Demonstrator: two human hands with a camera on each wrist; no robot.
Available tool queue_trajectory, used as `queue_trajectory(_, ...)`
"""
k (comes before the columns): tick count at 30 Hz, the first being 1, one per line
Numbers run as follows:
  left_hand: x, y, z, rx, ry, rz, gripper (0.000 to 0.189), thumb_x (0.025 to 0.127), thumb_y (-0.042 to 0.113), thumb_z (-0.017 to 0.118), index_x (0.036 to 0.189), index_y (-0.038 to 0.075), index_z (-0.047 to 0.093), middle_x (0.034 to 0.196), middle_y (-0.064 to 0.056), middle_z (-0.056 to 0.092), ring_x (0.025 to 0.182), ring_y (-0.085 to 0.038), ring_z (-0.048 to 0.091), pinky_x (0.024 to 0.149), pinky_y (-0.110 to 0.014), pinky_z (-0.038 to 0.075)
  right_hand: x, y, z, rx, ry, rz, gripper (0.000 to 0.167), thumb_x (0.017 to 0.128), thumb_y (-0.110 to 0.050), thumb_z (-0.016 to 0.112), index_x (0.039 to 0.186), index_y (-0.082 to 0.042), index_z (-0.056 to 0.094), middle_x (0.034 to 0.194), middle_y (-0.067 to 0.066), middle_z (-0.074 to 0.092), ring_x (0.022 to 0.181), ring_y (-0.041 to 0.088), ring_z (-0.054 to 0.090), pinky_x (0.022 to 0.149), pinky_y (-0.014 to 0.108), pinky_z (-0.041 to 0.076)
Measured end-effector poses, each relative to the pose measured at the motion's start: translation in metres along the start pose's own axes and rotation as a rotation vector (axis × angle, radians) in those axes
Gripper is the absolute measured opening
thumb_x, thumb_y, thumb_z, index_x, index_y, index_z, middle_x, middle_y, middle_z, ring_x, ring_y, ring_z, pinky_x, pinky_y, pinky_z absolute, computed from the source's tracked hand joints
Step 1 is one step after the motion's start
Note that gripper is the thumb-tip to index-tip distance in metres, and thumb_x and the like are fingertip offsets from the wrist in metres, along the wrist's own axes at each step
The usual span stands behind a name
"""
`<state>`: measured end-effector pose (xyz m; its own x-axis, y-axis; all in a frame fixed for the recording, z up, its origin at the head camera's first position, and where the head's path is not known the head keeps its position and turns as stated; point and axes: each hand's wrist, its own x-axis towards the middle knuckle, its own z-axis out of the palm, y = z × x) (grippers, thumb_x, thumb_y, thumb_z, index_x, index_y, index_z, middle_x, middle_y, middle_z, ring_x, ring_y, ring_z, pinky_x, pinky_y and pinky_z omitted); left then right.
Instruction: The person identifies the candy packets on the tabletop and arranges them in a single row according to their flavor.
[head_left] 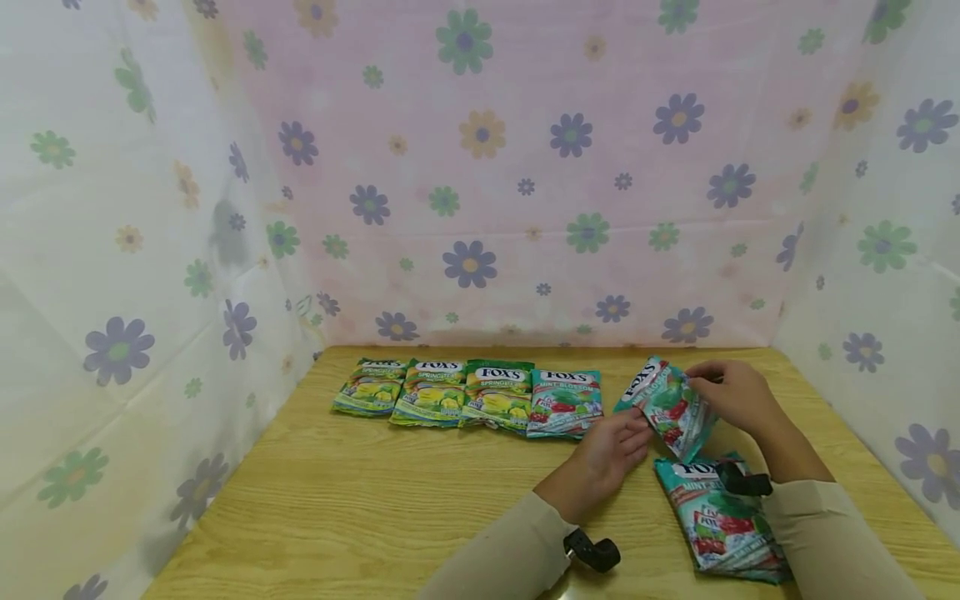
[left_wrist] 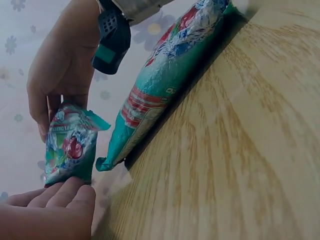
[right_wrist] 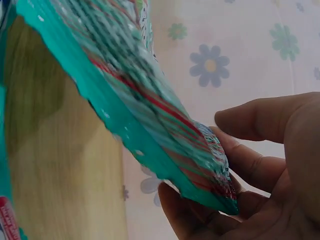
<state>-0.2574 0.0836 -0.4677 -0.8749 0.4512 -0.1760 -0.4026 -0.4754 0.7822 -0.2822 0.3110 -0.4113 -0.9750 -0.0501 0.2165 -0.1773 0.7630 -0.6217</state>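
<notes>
A teal Mint Blossom candy bag (head_left: pixel 669 408) stands tilted between my two hands. My right hand (head_left: pixel 735 396) holds it at its right edge; in the right wrist view, curled fingers (right_wrist: pixel 252 167) lie behind the bag's corner. From the left, my left hand (head_left: pixel 609 454) touches the bag with its fingers fairly straight, and in the left wrist view those fingers (left_wrist: pixel 67 195) lie along the bag's lower edge. Another teal Mint Blossom bag (head_left: pixel 720 521) lies on the table below the right hand, partly covered by the right wrist and sleeve.
Along the back of the wooden table (head_left: pixel 337 500) runs a row: several green Spring Tea candy bags (head_left: pixel 433 396), then a teal Mint Blossom bag (head_left: pixel 566 404) at its right end. Flower-printed cloth (head_left: pixel 517 217) walls in the back and both sides.
</notes>
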Motion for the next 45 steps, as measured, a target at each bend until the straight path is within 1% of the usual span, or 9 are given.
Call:
queue_trajectory(8,0.002,0.009,-0.004,-0.02,0.007,0.119,0.058,0.094,0.005,0.061,0.151,0.004,0.052,0.161,-0.017,0.042,0.152,-0.041,0.034,0.127,-0.054,0.026,-0.001,-0.008,-0.001,0.074,0.044,0.029,0.039,0.103,-0.033,0.064,0.122,0.001,0.069,0.114,0.023,0.07,0.09,0.025,0.065,0.063,0.029,0.056)
queue_trajectory(15,0.007,0.021,-0.013,-0.003,-0.045,0.183,0.054,0.096,0.005,0.058,0.149,0.007,0.055,0.163,-0.013,0.04,0.156,-0.041,0.025,0.128,-0.053,0.022,-0.003,-0.011,0.001,0.151,0.052,0.011,0.056,0.102,-0.034,0.068,0.141,0.004,0.059,0.101,0.017,0.07,0.077,0.017,0.061,0.056,0.031,0.052)
queue_trajectory(18,0.008,0.024,-0.015,0.002,-0.054,0.197,0.05,0.098,0.005,0.057,0.148,0.008,0.057,0.162,-0.011,0.043,0.156,-0.04,0.026,0.128,-0.051,0.022,-0.003,-0.012,0.004,0.161,0.062,-0.006,0.055,0.102,-0.031,0.068,0.143,0.003,0.057,0.101,0.018,0.069,0.089,0.027,0.065,0.057,0.03,0.052)
queue_trajectory(23,0.006,0.028,-0.016,0.021,-0.047,0.214,0.049,0.098,0.005,0.056,0.146,0.008,0.059,0.162,-0.01,0.043,0.156,-0.04,0.028,0.129,-0.052,0.021,-0.003,-0.013,0.006,0.239,0.058,0.011,0.052,0.104,-0.029,0.064,0.144,0.004,0.055,0.131,0.03,0.061,0.123,0.049,0.06,0.07,0.019,0.056)
queue_trajectory(25,0.006,0.029,-0.016,0.027,-0.042,0.218,0.049,0.097,0.006,0.058,0.146,0.008,0.059,0.161,-0.01,0.044,0.155,-0.039,0.029,0.129,-0.052,0.022,-0.003,-0.013,0.007,0.286,0.052,0.023,0.051,0.105,-0.028,0.063,0.143,0.005,0.054,0.139,0.032,0.057,0.12,0.042,0.064,0.073,0.016,0.057)
queue_trajectory(27,0.006,0.03,-0.017,0.029,-0.044,0.224,0.049,0.097,0.006,0.057,0.146,0.007,0.058,0.161,-0.011,0.044,0.155,-0.039,0.029,0.129,-0.052,0.021,-0.002,-0.014,0.008,0.338,0.04,0.03,0.051,0.105,-0.026,0.062,0.143,0.006,0.052,0.142,0.033,0.056,0.111,0.025,0.069,0.074,0.018,0.059)
queue_trajectory(31,0.006,0.031,-0.019,0.033,-0.046,0.24,0.051,0.097,0.005,0.056,0.149,0.005,0.055,0.164,-0.014,0.04,0.156,-0.04,0.027,0.129,-0.052,0.02,0.0,-0.012,0.011,0.449,0.013,0.056,0.051,0.106,-0.023,0.061,0.145,0.007,0.048,0.141,0.032,0.055,0.093,-0.002,0.065,0.075,0.022,0.06)
queue_trajectory(38,0.006,0.032,-0.02,0.035,-0.043,0.248,0.054,0.099,0.005,0.052,0.153,0.003,0.048,0.161,-0.017,0.043,0.154,-0.039,0.031,0.129,-0.052,0.023,0.005,-0.001,0.019,0.565,-0.034,0.165,0.048,0.108,-0.019,0.057,0.147,0.006,0.044,0.119,0.001,0.065,0.091,0.005,0.067,0.075,0.028,0.062)
queue_trajectory(45,0.005,0.032,-0.02,0.043,-0.012,0.225,0.054,0.098,0.006,0.056,0.151,0.002,0.05,0.158,-0.018,0.045,0.152,-0.039,0.034,0.128,-0.051,0.024,0.007,0.008,0.028,0.617,-0.084,0.238,0.055,0.108,-0.02,0.055,0.152,0.007,0.038,0.126,0.005,0.065,0.091,0.005,0.066,0.077,0.027,0.061)
